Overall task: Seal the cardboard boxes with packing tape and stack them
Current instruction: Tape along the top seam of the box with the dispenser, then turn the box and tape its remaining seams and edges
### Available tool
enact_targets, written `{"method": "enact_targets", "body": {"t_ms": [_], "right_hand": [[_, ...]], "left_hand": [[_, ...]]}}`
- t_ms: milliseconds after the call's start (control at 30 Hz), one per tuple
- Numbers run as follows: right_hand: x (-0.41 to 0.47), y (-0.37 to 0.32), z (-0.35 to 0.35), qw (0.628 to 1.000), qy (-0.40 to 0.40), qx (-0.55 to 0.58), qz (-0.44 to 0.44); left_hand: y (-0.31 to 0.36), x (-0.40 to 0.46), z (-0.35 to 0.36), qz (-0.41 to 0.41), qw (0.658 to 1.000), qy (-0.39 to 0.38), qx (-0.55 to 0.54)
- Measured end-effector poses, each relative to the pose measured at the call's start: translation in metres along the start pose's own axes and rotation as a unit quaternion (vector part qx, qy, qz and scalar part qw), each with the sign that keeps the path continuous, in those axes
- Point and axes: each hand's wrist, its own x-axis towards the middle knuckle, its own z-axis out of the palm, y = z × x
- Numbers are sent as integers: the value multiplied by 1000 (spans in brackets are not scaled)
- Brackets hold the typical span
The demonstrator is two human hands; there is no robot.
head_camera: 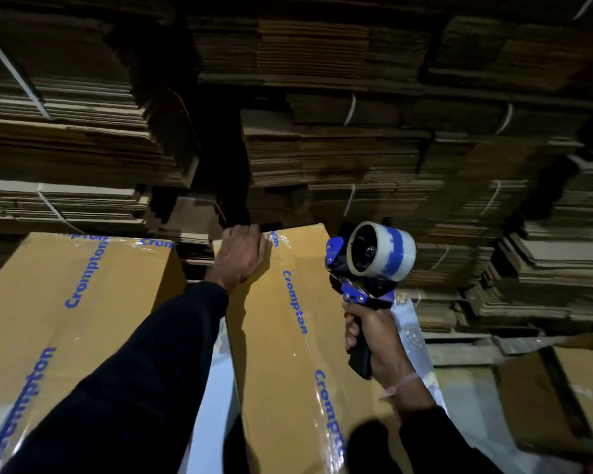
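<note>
A long brown cardboard box (274, 336) lies in front of me, its top seam covered by clear tape printed with blue lettering. My left hand (240, 258) presses flat on the box's far end, fingers curled over the edge beside the tape. My right hand (374, 333) grips the black handle of a blue tape dispenser (374, 265), held up off the box's right side with the tape roll on top. A second taped box (65, 302) of the same kind lies to the left, with a gap between the two.
Tall stacks of flattened cardboard (356, 148), bundled with white straps, fill the background wall. More flat cardboard (579, 388) lies low on the right. A white surface (216, 405) shows between the two boxes, and clear plastic film (415, 336) sits right of the box.
</note>
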Motion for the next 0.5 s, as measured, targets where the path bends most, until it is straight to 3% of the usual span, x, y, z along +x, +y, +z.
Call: {"method": "enact_targets", "body": {"t_ms": [100,233,400,500], "right_hand": [[-5,-13,-11,1000,-1,-10,-15],[-3,-28,-18,996,-1,-63,-65],[11,-29,-21,991,-31,-110,-74],[16,-26,-25,990,-66,-114,-60]], "left_hand": [[15,-26,10,-44,998,19,32],[48,-74,17,-162,986,23,33],[91,-117,14,-318,946,24,-53],[99,-123,11,-347,933,37,-87]]}}
